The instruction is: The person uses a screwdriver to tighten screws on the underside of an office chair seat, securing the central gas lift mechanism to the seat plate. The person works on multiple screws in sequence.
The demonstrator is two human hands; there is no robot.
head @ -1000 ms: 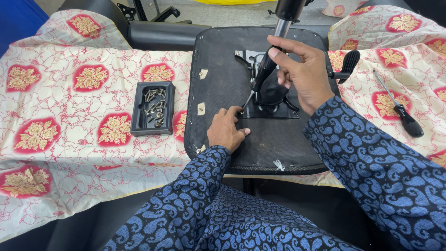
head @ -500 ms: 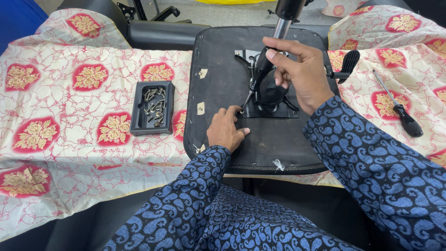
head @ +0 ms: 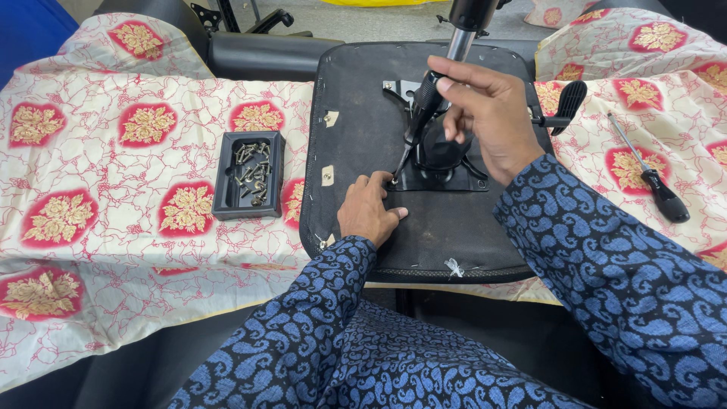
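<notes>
Right of centre in the frame, the right hand [head: 485, 113] is curled around the black handle of a screwdriver [head: 415, 125], fingers closed on the grip and the thumb side toward the top of the picture. The tool slants down and to the left, and its tip meets the lower left corner of a black metal mounting plate [head: 439, 178]. Just below that tip, the left hand [head: 369, 214] lies on the underside of a black chair seat [head: 356, 113], fingers loosely bent with the fingertips at the plate's corner, right where the tip lands; whether they pinch a screw there cannot be told. Both arms wear dark blue sleeves with a lighter blue paisley print.

From the plate a chrome column [head: 460, 44] rises toward the top edge of the frame, and a black lever [head: 566, 102] sticks out to the right of the seat. Left of the seat sits a small black tray [head: 224, 170] holding loose screws [head: 254, 174]. At the far right, well apart from the hands, lies a second screwdriver [head: 651, 178] with a black handle. Everything rests on a cream cloth [head: 113, 204] with red floral patches.
</notes>
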